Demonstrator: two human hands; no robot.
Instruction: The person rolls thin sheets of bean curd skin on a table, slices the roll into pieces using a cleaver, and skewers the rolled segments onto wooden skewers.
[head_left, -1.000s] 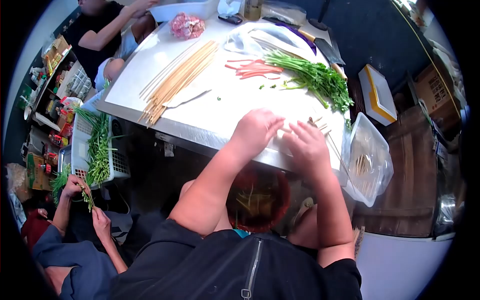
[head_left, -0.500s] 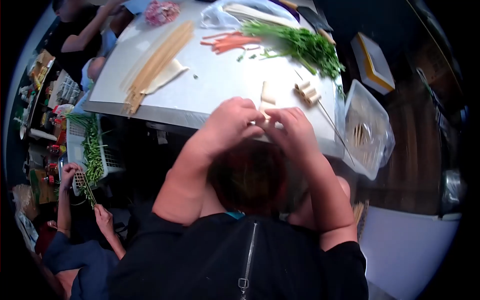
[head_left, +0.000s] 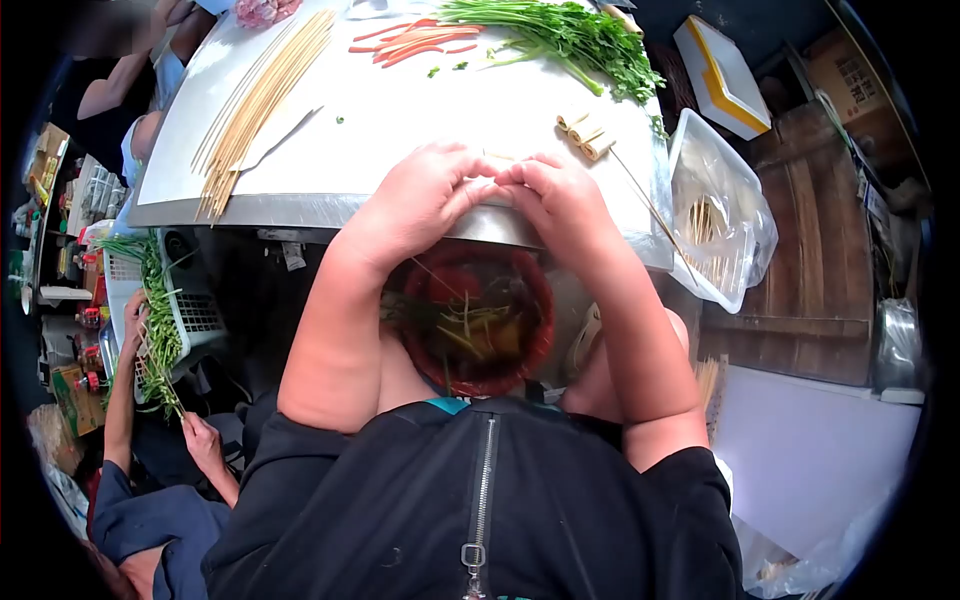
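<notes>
My left hand point(head_left: 425, 195) and my right hand point(head_left: 562, 200) meet over the table's front edge, fingertips pinched together. Between them they hold a pale tofu skin roll point(head_left: 498, 156), of which only a sliver shows above the fingers; the rest is hidden. Right of my right hand, several finished rolls point(head_left: 588, 137) with dark filling sit side by side on a long skewer point(head_left: 645, 200), which sticks out past the table edge. Farther left lie a flat tofu skin sheet point(head_left: 278, 138) and a fan of bamboo skewers point(head_left: 270, 90).
Carrot strips point(head_left: 415, 42) and leafy green herbs point(head_left: 590, 50) lie on the white table point(head_left: 400, 115). A red bucket point(head_left: 535, 345) with scraps stands below. At right is a plastic-lined bin point(head_left: 735, 215) holding skewers. At left another person's hands point(head_left: 203, 440) handle greens over a basket point(head_left: 195, 315).
The view has tilted, so the table sits higher and the bucket shows more clearly. The pale strip seen beyond my fingers is now almost wholly hidden by them.
</notes>
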